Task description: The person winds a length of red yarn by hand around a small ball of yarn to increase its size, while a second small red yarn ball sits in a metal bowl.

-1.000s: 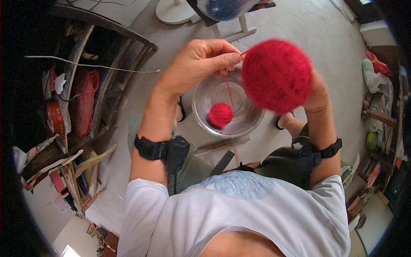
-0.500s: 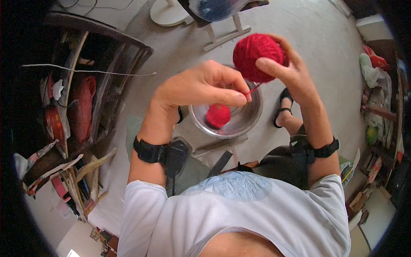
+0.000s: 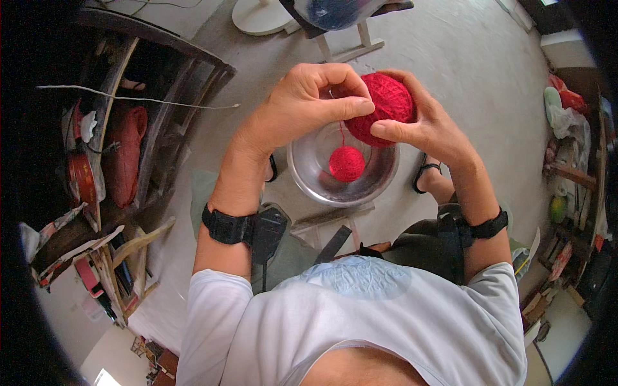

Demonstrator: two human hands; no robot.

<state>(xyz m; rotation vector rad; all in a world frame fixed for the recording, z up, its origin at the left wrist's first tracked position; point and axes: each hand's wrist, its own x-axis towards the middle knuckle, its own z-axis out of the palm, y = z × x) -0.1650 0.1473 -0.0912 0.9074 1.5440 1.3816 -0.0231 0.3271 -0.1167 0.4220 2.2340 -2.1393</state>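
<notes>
A large ball of red yarn point(image 3: 391, 100) rests in my right hand point(image 3: 428, 119), whose thumb and fingers curve around its right side. My left hand point(image 3: 315, 96) is pinched at the ball's left side, its thumb and forefinger closed on the red yarn strand. Below, a smaller red yarn ball point(image 3: 347, 164) lies in a shiny metal basin point(image 3: 302, 177). A strand point(image 3: 342, 132) rises from this small ball toward my left hand. The far rim of the basin is partly hidden behind my hands and the large ball.
The basin stands between my feet, above a low wooden piece point(image 3: 335, 219). A wooden shelf point(image 3: 174, 96) full of odds and ends runs along the left. More cluttered shelving point(image 3: 573, 174) lines the right. Ahead is a stand point(image 3: 351, 48) with a blue plastic-wrapped thing on it.
My left hand has moved up and against the large ball, which has come slightly lower. The small ball has shifted right and up in the basin.
</notes>
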